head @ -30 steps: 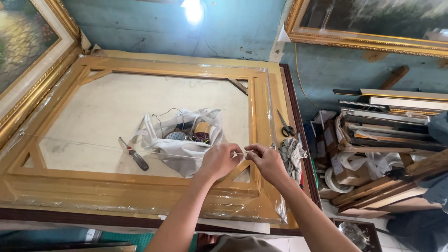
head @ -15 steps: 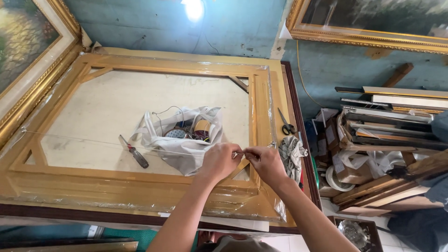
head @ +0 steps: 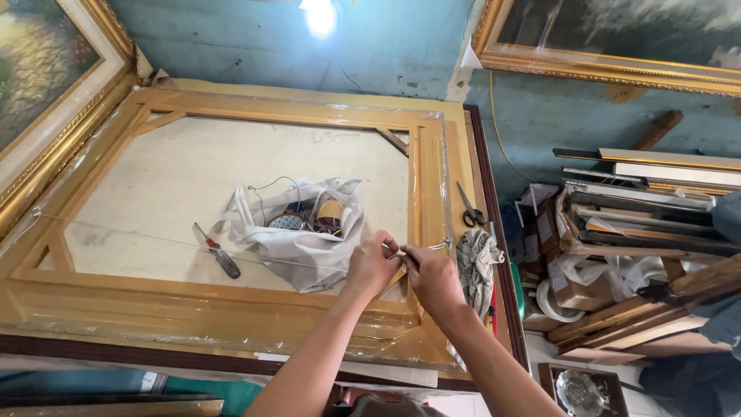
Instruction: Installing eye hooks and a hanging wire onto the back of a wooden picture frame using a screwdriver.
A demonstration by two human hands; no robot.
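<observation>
Little had shifted since a moment before: the left hand (head: 372, 266) and right hand (head: 434, 279) stayed together, fingers pinched on the thin wire (head: 154, 241) near the frame (head: 429, 193)'s three o'clock rail, beside the white bag (head: 297, 235); the tying looked unfinished.

Two bare forearms reach up from the bottom edge of the view, both uncovered from elbow to wrist — no sleeve, cuff or glove shows on either. The left hand (head: 373, 265) and right hand (head: 434, 278) wear no ring, watch or band that can be made out. Fingers are slim, nails short — knuckles and finer details too small to tell.
</observation>
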